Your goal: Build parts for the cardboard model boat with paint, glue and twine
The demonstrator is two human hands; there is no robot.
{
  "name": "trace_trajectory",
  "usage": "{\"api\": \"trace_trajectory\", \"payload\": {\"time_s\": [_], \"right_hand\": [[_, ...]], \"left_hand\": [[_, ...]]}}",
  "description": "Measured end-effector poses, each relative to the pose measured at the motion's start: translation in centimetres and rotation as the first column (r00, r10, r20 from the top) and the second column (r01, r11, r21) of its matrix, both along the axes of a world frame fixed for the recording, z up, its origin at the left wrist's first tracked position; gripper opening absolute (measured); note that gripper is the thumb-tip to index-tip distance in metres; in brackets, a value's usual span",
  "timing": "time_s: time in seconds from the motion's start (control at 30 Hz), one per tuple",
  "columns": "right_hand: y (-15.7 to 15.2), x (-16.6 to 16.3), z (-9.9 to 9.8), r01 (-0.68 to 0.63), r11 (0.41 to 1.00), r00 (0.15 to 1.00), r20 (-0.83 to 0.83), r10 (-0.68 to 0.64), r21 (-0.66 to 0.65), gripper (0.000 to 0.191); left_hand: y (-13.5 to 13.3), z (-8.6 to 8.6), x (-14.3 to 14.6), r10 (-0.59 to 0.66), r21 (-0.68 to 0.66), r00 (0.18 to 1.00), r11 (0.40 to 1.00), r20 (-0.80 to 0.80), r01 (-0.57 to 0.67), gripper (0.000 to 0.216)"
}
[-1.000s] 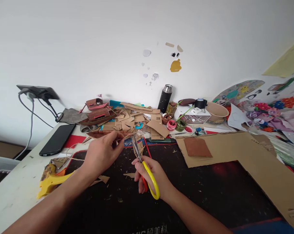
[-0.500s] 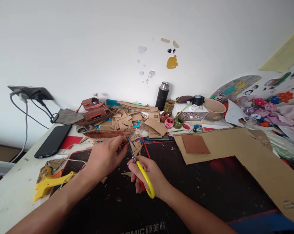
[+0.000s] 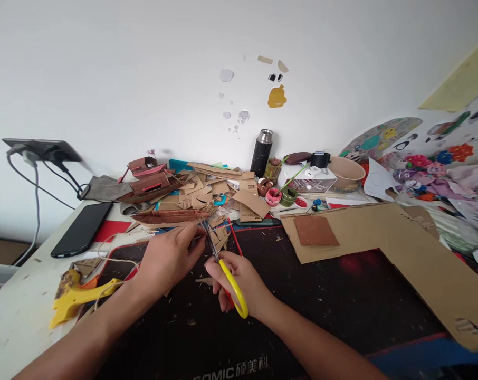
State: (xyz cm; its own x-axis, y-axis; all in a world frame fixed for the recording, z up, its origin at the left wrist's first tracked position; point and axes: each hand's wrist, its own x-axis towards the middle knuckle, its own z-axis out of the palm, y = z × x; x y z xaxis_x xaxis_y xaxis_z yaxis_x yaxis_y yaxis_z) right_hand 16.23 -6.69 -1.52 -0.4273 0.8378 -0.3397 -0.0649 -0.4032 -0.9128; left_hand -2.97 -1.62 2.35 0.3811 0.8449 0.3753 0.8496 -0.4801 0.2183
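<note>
My right hand (image 3: pixel 239 282) is closed around a pair of scissors (image 3: pixel 236 287) with one yellow and one red handle. The blades point away from me, toward the fingertips of my left hand (image 3: pixel 175 250). My left hand is closed in a pinch right beside the blade tips, and its fingers hide whatever is between them. A thin pale strip (image 3: pixel 220 226) shows just past the blades; I cannot tell whether it is held. Beyond my hands lie a long brown-painted cardboard piece (image 3: pixel 170 216) and a heap of cardboard scraps (image 3: pixel 201 192).
A yellow glue gun (image 3: pixel 78 295) and a black phone (image 3: pixel 83 229) lie left. Behind stand a black flask (image 3: pixel 261 153) and paint jars (image 3: pixel 273 197). An L-shaped cardboard sheet (image 3: pixel 405 243) with a brown square (image 3: pixel 316 230) on it covers the right of the dark mat (image 3: pixel 294 311).
The view has shifted slightly, so everything sits a little further left. Both hands keep nearly the same pose, and a thin pale strip shows more clearly by the blades.
</note>
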Motion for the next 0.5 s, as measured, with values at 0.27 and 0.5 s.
{"api": "trace_trajectory", "payload": {"time_s": [0.27, 0.5], "right_hand": [[0.01, -0.08, -0.20, 0.010, 1.000, 1.000, 0.004, -0.010, -0.025, 0.056], [0.08, -0.50, -0.69, 0.017, 1.000, 1.000, 0.013, -0.017, -0.012, 0.053]], "left_hand": [[0.11, 0.28, -0.05, 0.037, -0.053, 0.998, 0.998, -0.046, -0.039, 0.027], [0.27, -0.01, -0.17, 0.059, -0.070, 0.994, 0.995, -0.093, -0.066, 0.029]]}}
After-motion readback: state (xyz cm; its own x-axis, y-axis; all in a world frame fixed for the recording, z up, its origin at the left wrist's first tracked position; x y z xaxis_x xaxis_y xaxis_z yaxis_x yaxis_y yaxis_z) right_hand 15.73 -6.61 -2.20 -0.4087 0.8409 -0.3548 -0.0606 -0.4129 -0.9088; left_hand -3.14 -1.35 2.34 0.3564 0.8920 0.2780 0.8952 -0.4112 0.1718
